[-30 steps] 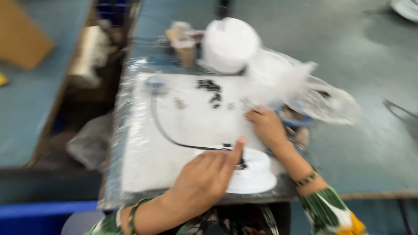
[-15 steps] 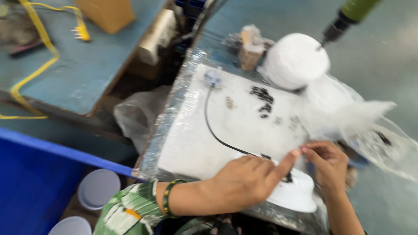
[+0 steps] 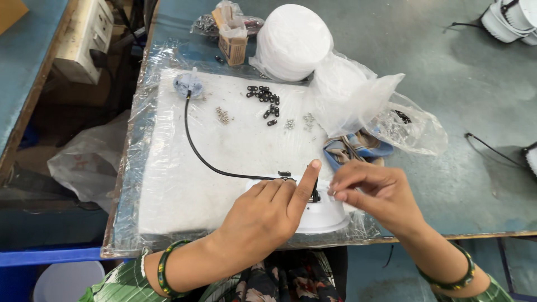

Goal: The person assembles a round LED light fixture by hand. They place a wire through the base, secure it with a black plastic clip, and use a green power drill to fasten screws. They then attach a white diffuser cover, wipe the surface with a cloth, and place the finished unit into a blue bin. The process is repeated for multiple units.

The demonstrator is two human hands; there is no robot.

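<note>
White round lamp housing point(image 3: 321, 215) under my hands, cable attached.

It lies flat at the near edge of my plastic-wrapped white board point(image 3: 184, 184), half covered by my palm; its black cable point(image 3: 196, 151) curves away across the board to a small grey plug point(image 3: 188, 85).

The left hand point(image 3: 263, 215) lies over most of the round white plastic housing point(image 3: 327, 215), so only its right rim shows, and the near end of the thin black cable point(image 3: 193, 142) disappears under the fingers. What the right hand point(image 3: 377, 193) pinches between its fingertips is too small to tell. Both forearms are cut off by the lower edge. The contents of the crumpled clear plastic bag point(image 3: 414, 126) are too blurred to identify. White round objects point(image 3: 512, 19) at the top right corner are cropped.
</note>
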